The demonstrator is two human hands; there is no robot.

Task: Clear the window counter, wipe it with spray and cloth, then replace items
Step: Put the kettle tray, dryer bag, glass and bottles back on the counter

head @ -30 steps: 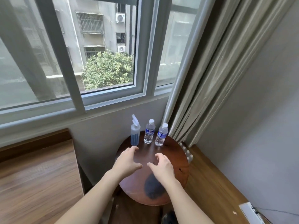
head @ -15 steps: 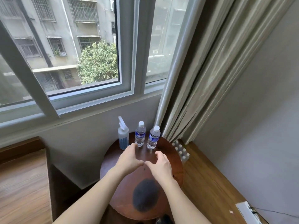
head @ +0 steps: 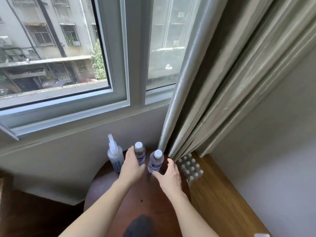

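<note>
So the grey curtain is hanging bunched up at about 1 o'clock, pulled aside so the window and the corner under it are getting daylight. Below that, the round dark wooden table is sitting tucked against the wall, and I'm guessing this is the surface being cleared. A shrink-wrapped pack of bottles is parked on the wooden ledge at 3 o'clock from the table, just beside the curtain hem, probably just storage.

The spray bottle is standing upright at 11 o'clock on the table's far edge, untouched, likely waiting for the wiping step. Just right of it, the left hand is wrapping round the left water bottle, fingers curling around the label, thumb side hidden behind the bottle. The right water bottle is standing at 12 o'clock, and the right hand is closing in on it with thumb and fingers spread wide, thumb tip touching or nearly touching the base; can't tell which. Seems like both are getting lifted together, saving a trip.

A dark cloth is lying at 6 o'clock, close to the person, handy for later.
</note>
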